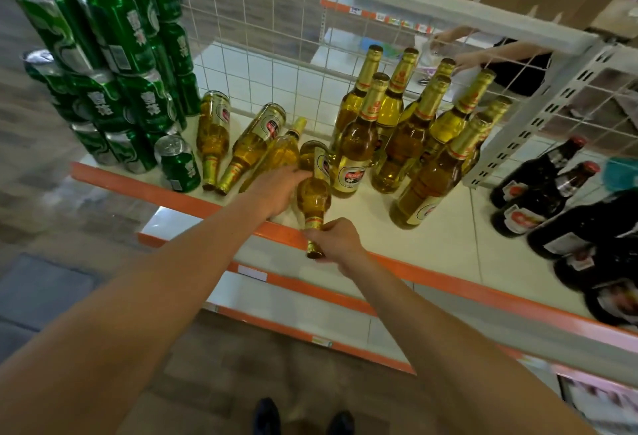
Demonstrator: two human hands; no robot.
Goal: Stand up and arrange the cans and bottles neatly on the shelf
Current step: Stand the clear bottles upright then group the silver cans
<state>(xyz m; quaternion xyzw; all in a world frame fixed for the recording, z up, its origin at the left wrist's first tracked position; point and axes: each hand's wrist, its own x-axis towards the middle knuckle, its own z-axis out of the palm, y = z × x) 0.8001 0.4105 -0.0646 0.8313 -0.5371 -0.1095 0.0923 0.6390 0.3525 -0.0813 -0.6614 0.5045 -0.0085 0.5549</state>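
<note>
Glossy green alu cans (103, 54) stacked far L on white shelf (431, 248). Amber glass lying btls (248, 144) mid-shelf, gold-foil necks. L hand (276, 189) among them, arm straight; fingers hidden, can't tell. R hand (336, 239) fingers curled round foil neck of lying bottle (314, 193), neck over orange edge. Upright btls (414, 130) further R.

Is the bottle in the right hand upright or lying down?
Lying down. The bottle lies on its side on the shelf, its neck over the front edge, gripped by the right hand.
</note>
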